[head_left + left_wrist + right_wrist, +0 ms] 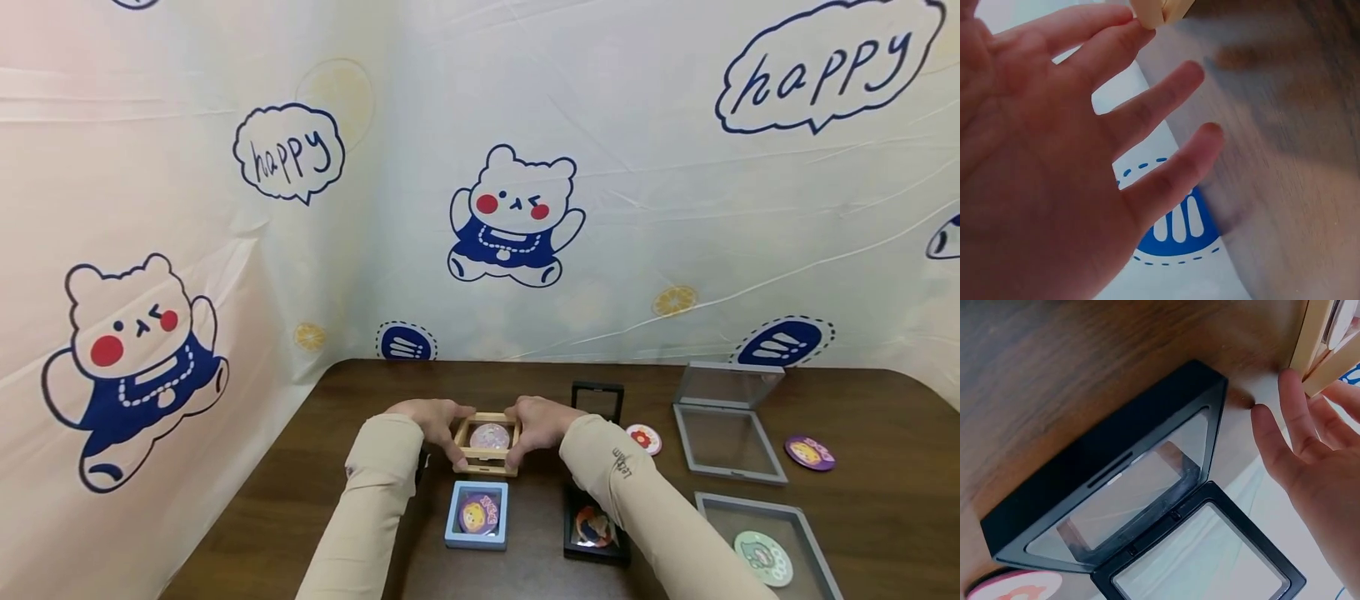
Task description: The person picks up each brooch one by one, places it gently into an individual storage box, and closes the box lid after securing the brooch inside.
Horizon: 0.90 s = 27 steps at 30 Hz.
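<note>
In the head view, a light wood-coloured display frame (486, 468) holds a round pinkish glittery badge (490, 437) behind its clear panes. My left hand (433, 421) pinches the frame's left side, and my right hand (543, 419) grips the right side. A corner of the frame (1175, 9) shows at the top of the left wrist view, by the fingertips; the other fingers spread loose. From the right wrist, two frame bars (1312, 337) meet at an angle near the fingers. I cannot tell whether its halves are fully closed.
Nearer me lie a blue frame (476, 542) with a purple badge and a black frame (596, 552) with a badge. An unfolded black frame (1104, 450) stands right of my right hand. Further right are grey frames (731, 472) and loose badges (810, 453) (643, 439).
</note>
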Available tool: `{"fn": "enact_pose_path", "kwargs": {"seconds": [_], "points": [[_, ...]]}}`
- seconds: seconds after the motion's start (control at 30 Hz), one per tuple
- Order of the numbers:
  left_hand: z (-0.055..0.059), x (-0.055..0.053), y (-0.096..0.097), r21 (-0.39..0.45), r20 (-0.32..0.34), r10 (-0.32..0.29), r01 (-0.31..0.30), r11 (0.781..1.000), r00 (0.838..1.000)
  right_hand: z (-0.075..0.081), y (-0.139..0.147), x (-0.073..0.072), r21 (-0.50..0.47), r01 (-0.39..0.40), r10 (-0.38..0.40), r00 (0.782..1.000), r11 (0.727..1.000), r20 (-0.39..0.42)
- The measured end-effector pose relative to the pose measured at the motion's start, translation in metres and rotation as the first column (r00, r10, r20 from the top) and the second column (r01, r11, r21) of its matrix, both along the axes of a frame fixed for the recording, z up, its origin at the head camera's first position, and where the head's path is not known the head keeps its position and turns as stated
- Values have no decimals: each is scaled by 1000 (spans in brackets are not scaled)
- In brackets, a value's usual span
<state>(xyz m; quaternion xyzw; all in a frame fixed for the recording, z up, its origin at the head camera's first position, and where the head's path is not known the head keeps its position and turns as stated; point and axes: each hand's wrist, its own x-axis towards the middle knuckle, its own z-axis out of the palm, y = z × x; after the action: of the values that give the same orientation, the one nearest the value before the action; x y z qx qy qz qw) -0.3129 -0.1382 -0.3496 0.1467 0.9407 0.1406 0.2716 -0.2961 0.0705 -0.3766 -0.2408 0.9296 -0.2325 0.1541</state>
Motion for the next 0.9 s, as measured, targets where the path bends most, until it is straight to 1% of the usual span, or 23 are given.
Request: {"fn": "enact_pose_path", "kwargs": {"seconds": [0.1, 0.23, 0.37, 0.47, 0.57, 0.67, 0.83, 0.9], "points": [[0, -1, 0, -34, -35, -29, 28, 999, 999, 0, -3, 1, 18, -6, 6, 1000, 1000, -17], [-1, -1, 3, -86, -113, -64, 54, 995, 992, -1, -7, 2, 43, -4, 6, 999, 999, -46], [-3, 3, 6, -89, -154, -66, 53, 995, 986, -2, -10, 3, 88, -2, 9, 997, 996, -82], [-4, 5, 8, -87, -186, -85, 69, 994, 979, -3, -11, 2, 124, -4, 18, 994, 992, -109], [-4, 5, 10, -90, -220, -111, 93, 992, 969, -3, -12, 2, 147, -8, 27, 991, 989, -130], [-4, 4, 12, -88, -237, -126, 108, 990, 963, -2, -12, 3, 152, 0, 21, 991, 988, -134], [-9, 4, 12, -80, -231, -125, 109, 991, 965, -2, -15, 7, 160, 13, 8, 991, 987, -131], [-11, 3, 11, -81, -238, -133, 117, 990, 962, -2, -16, 7, 172, 17, 7, 990, 985, -141]]}}
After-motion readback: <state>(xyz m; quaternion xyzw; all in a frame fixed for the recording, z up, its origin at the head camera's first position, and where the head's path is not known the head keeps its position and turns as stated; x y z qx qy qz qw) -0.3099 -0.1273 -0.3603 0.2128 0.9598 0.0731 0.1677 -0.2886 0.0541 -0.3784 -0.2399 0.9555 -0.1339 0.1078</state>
